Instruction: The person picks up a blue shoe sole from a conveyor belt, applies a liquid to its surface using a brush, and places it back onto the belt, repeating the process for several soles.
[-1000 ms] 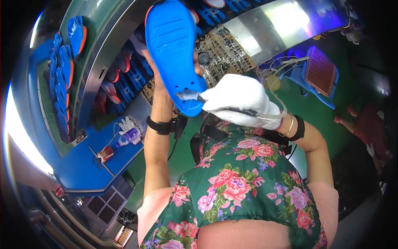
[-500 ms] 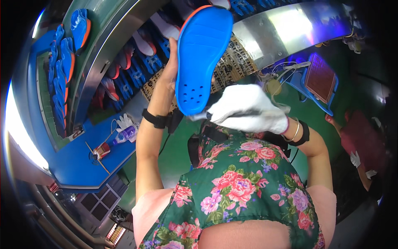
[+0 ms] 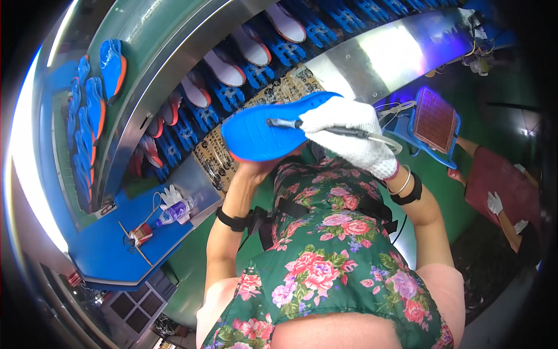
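A blue shoe sole (image 3: 250, 138) with an orange edge lies tilted across my left hand (image 3: 256, 170), its grooved inner face up. That hand is bare and grips the sole from beneath, most fingers hidden under it. In a white knit glove, my right hand (image 3: 349, 131) is closed around a slim dark brush (image 3: 285, 123) with a pale tube behind it. The brush tip is at the middle of the sole's inner face, seemingly touching it. The glove covers the sole's right end.
Beyond the sole, a metal-edged conveyor (image 3: 372, 81) carries several pale-lined soles (image 3: 226, 71) and blue holders. More blue soles (image 3: 96, 104) rest at left. A blue side table (image 3: 110, 244) bears a purple bottle (image 3: 174, 212) and a red container (image 3: 140, 234). At right are a framed panel (image 3: 436, 122) and another person (image 3: 500, 186).
The sole has come lower and swung from upright to nearly sideways. My right hand has moved the brush from the sole's lower end onto its middle.
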`<state>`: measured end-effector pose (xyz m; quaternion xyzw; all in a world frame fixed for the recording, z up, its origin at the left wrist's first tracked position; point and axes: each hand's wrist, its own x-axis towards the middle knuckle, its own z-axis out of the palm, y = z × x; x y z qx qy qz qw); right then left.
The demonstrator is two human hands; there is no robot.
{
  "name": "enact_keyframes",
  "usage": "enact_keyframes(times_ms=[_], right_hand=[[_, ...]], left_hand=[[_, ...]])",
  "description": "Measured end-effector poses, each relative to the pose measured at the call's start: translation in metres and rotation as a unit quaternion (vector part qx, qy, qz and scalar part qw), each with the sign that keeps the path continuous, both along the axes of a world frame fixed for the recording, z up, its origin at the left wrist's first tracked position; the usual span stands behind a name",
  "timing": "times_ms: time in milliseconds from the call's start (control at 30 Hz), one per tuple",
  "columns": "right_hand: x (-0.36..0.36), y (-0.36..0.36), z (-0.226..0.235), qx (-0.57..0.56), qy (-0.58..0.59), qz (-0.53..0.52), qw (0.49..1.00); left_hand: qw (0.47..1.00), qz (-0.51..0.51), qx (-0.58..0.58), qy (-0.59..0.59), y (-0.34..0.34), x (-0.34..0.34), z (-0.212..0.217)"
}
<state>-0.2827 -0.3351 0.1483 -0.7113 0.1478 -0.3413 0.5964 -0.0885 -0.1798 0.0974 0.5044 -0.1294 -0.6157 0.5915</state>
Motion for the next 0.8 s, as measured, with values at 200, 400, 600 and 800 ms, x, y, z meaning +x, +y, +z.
enact_keyframes(times_ms=[200,400,600,800], right_hand=[[-0.011,0.009,0.007,-0.098,-0.016,-0.021,0.995],[-0.007,0.007,0.019,-0.153,-0.027,-0.059,0.986],[0.004,-0.006,0.035,-0.208,-0.055,-0.07,0.974],[0.024,-0.023,0.049,-0.282,-0.075,-0.068,0.954]], left_hand=[[0.89,0.07,-0.168,0.417,0.007,-0.007,0.016],[0.836,0.097,-0.197,0.503,0.008,-0.029,-0.005],[0.96,0.165,-0.087,0.208,-0.002,-0.053,-0.003],[0.932,0.168,-0.132,0.291,-0.007,-0.063,-0.004]])
